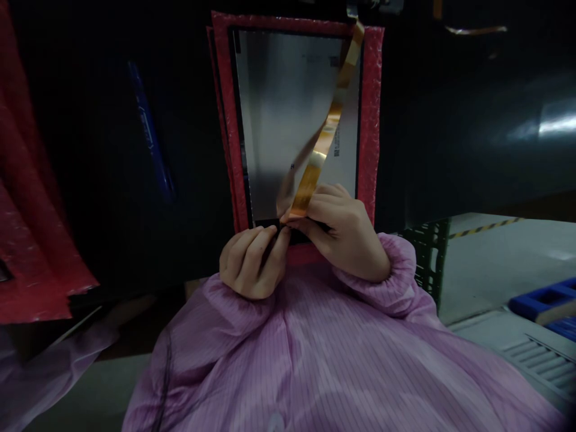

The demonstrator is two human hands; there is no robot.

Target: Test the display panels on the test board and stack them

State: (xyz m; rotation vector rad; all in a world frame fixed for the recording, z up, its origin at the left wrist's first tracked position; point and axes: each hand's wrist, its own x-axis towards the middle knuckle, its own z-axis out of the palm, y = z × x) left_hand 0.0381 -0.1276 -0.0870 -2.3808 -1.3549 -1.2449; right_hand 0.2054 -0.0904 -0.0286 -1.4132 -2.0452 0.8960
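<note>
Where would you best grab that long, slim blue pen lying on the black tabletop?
Probably mid-barrel on the long, slim blue pen, pinched across its narrow width from above by the left hand: it lies flat, slanting slightly, on that hand's side.

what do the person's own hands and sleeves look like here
Both the left hand and the right hand are bare, with no gloves or rings to be seen. The left sleeve and right sleeve are pinkish purple with fine darker stripes, loose and puffy, gathered into snug cuffs at the wrists.
</note>
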